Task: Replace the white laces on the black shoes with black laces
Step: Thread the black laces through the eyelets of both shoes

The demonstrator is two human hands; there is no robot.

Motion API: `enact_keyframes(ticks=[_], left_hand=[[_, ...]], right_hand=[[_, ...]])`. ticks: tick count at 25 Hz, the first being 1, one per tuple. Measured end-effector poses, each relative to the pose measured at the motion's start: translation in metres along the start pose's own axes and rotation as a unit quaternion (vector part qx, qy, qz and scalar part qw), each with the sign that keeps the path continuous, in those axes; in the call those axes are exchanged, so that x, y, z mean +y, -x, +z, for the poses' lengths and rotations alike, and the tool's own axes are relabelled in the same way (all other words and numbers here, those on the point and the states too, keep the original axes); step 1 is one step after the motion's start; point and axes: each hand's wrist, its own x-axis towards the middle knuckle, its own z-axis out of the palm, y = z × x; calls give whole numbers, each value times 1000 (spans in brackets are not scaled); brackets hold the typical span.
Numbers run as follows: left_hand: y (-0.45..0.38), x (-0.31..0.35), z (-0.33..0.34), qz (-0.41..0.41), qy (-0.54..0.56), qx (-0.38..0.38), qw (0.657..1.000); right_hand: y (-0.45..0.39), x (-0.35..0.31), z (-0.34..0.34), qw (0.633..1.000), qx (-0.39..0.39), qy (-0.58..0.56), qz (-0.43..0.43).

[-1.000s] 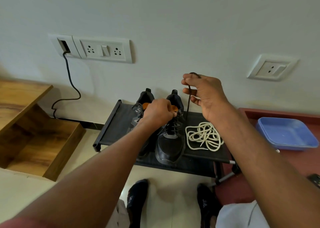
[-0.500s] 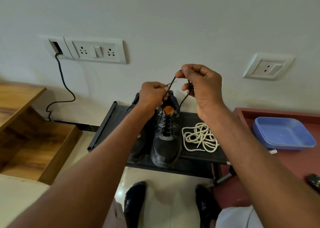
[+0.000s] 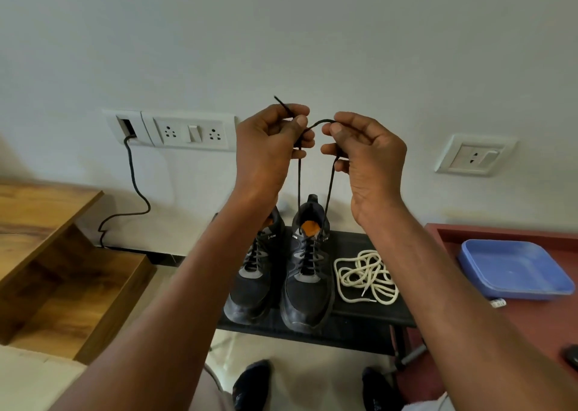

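- The two ends of a black lace [image 3: 313, 185] are held up in front of a pale wall, well above the pair of black shoes [image 3: 283, 270] standing side by side on a low dark counter [image 3: 369, 315].
- The left hand [image 3: 269, 148] is curled round one strand, with the lace tip poking up and to the left past its fingers; the right hand [image 3: 366, 157] is pinched on the other strand. The hands are set close together, fingertips nearly meeting, and a short arc of lace bridges the gap between them.
- From the hands, two strands run almost straight down and slightly away to the top eyelets of the right-hand shoe [image 3: 308, 273], whose orange insole is seen in the opening. The shoe lies directly below and beyond the hands, its long axis running near to far, toe toward the camera.
- Both hands are judged to be about equally near that shoe, the left strand dropping to its left side and the right strand to its right.
- The black lacing on both shoes appears threaded up the eyelets; the coming move is judged to be a knot tied at the top of the right-hand shoe.
- The removed white laces [image 3: 366, 276] are seen in a loose tangle on the counter, just right of the shoes, apart from them.
- A blue tray [image 3: 513, 268] rests on a reddish surface at the far right.
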Motion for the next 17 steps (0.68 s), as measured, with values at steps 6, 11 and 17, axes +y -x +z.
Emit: enact_keyframes(ticks=[6,11,17], left_hand=[[-4,10,7,24,-32,19,999],[0,17,13,38,-10,26,999],[-9,23,20,64,-56,61,995]], right_hand=[[-3,-8,6,999,7,15,-39],[-2,-25,6,999,10,-30,-28],[0,-29,19,997,44,32,-56]])
